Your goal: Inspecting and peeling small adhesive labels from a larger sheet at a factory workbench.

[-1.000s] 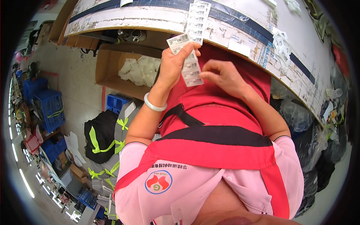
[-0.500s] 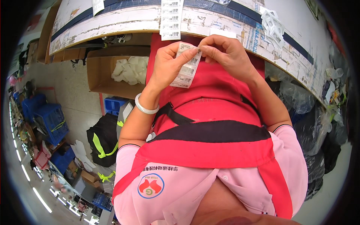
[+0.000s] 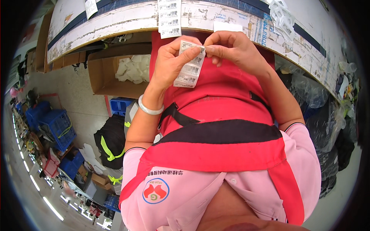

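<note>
The left hand (image 3: 171, 63) is pinching a short white paper strip of barcode labels (image 3: 189, 66) between thumb and fingers, closed on it, while the right hand (image 3: 235, 50) is nipping the strip's top corner between thumb and forefinger. The strip is hanging in front of the red apron (image 3: 216, 96), just below the edge of the worn white-topped work table (image 3: 127, 19). A second ago only the left hand was holding the strip up near the table edge, with the right resting on the apron; now the strip is lower and both hands are meeting at its top, which suggests a label is being picked loose.

About four labels are showing on the held strip. One longer white label strip (image 3: 169, 17) is dangling from the table edge just above, and one smaller label slip (image 3: 91, 7) farther left. One pale bangle (image 3: 150, 109) is circling the left wrist. One open brown cardboard box (image 3: 115, 73) of white pieces is sitting under the table, with three blue plastic crates (image 3: 56, 125) on the floor.
</note>
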### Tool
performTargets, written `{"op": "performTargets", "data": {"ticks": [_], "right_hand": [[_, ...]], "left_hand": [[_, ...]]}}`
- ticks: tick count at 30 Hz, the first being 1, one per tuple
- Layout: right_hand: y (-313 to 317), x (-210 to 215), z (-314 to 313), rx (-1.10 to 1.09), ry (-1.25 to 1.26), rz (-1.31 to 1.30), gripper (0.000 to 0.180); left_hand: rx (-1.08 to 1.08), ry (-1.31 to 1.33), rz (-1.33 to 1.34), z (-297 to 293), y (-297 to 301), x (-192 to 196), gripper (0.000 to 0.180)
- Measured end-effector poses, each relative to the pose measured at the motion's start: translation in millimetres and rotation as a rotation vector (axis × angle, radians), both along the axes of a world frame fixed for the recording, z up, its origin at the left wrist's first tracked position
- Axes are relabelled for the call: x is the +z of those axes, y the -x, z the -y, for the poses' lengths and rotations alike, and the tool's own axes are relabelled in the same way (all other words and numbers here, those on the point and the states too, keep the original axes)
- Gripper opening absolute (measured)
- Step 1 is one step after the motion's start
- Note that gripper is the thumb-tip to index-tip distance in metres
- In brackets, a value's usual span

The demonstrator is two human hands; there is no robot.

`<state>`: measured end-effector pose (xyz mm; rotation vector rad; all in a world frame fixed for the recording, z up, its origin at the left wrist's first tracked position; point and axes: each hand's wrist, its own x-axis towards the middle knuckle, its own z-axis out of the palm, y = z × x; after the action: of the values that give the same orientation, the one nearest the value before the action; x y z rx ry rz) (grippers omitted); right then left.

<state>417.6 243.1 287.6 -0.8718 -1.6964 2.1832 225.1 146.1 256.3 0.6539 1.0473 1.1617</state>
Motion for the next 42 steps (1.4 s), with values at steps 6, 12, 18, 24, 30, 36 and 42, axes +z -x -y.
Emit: {"op": "performTargets", "data": {"ticks": [6, 12, 18, 24, 30, 36, 42], "right_hand": [[-1.0, -19.7, 20.9, 0.001, 0.423, -0.086, 0.019], [-8.8, -7.2, 28.2, -0.235, 0.135, 0.027, 0.02], [-13.9, -9.3, 22.8, -0.318, -0.009, 0.064, 0.017], [-40.0, -26.5, -28.3, -0.62, -0.554, 0.092, 0.018], [-55.4, -38.8, -49.5, -0.565, -0.598, 0.189, 0.019], [-49.0, -44.6, -48.9, -0.507, -0.781, 0.227, 0.023], [-48.8, -39.4, -44.0, -0.491, -0.769, 0.309, 0.022]], "left_hand": [[0.01, -0.114, 0.001, 1.9, -5.5, 5.6, 0.016], [0.047, -0.073, -0.106, 0.4, -10.6, 1.8, 0.012], [-0.025, -0.046, -0.11, -9.9, -16.4, 2.3, 0.011], [-0.065, -0.106, -0.018, -8.1, -10.7, -7.9, 0.01], [-0.026, -0.037, 0.005, -4.3, -4.7, -18.0, 0.009], [-0.025, -0.03, 0.009, -5.7, -7.2, -17.7, 0.01], [-0.029, -0.006, 0.016, -5.6, -8.2, -16.7, 0.01]]}}
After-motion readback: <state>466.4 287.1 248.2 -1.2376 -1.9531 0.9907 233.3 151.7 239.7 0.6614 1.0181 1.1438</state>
